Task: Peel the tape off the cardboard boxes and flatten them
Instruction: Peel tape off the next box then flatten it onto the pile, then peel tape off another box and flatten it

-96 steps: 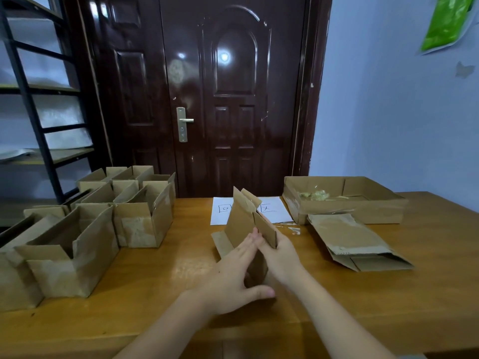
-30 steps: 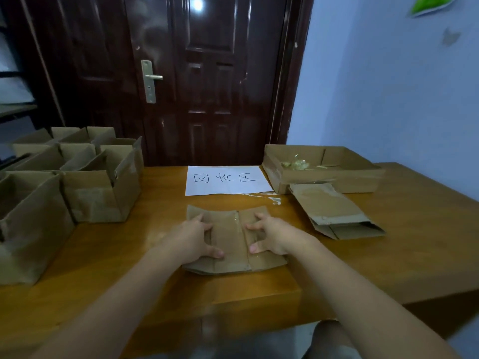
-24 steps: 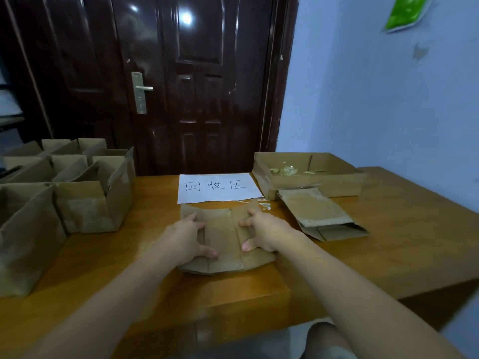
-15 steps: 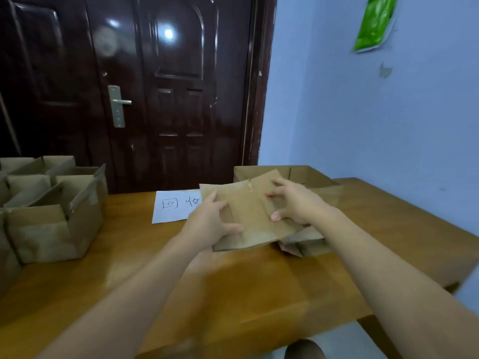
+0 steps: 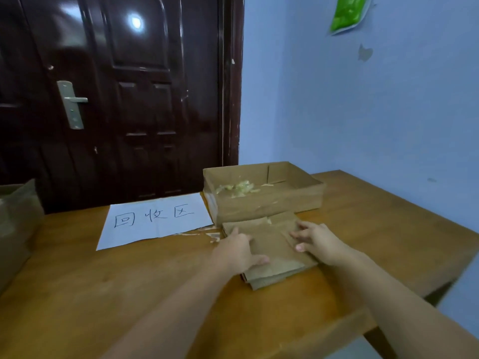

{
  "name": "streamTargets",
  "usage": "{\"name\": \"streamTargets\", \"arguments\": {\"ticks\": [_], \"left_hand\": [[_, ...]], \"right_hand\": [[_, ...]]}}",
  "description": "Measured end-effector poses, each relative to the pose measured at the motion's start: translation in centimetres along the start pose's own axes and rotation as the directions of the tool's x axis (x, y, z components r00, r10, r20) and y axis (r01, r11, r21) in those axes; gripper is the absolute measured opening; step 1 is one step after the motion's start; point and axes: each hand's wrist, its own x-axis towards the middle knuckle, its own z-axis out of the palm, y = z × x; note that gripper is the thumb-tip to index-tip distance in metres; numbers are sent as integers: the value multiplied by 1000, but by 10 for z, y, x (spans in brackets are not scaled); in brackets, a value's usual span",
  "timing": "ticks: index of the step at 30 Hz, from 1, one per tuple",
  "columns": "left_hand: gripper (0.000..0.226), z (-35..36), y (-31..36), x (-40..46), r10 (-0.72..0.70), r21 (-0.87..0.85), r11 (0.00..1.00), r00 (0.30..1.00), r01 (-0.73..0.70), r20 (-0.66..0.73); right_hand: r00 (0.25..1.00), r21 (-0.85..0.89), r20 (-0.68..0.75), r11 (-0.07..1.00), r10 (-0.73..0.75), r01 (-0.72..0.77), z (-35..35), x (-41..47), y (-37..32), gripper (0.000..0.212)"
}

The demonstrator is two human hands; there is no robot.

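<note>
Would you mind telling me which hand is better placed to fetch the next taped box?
Probably the left hand: the unflattened box stands at the table's left edge, while the right hand is farther away.

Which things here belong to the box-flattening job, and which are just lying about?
Job: flattened box under the left hand and right hand; flat stack beneath; open tray box holding peeled tape; unflattened box.

Lying about: paper sign; door; green wall sheet.

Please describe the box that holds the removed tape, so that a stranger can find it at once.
Look at the wooden table, at its far edge near the dark door. The open shallow cardboard tray there alone holds crumpled tape scraps.
</note>
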Motion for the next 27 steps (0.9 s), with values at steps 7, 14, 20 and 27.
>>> {"name": "streamTargets", "arguments": {"ticks": [7,14,20,27], "left_hand": [[90,7,-11,-1,18,165,986,1000,-18,-3],[90,7,-12,0,41,141,989,999,-40,-5],[88,11,-14,3,52,159,986,999,-50,-7],[90,10,-17,3,63,172,983,998,-57,-30]], "right_hand": [[993,-114,108,993,43,-30,-14,-6,-11,53],[996,-223,82,975,30,-11,-9,-8,-33,62],[989,-232,146,972,4,30,-9,0,-45,52],[969,-136,243,991,33,0,-22,-2,-61,56]]}}
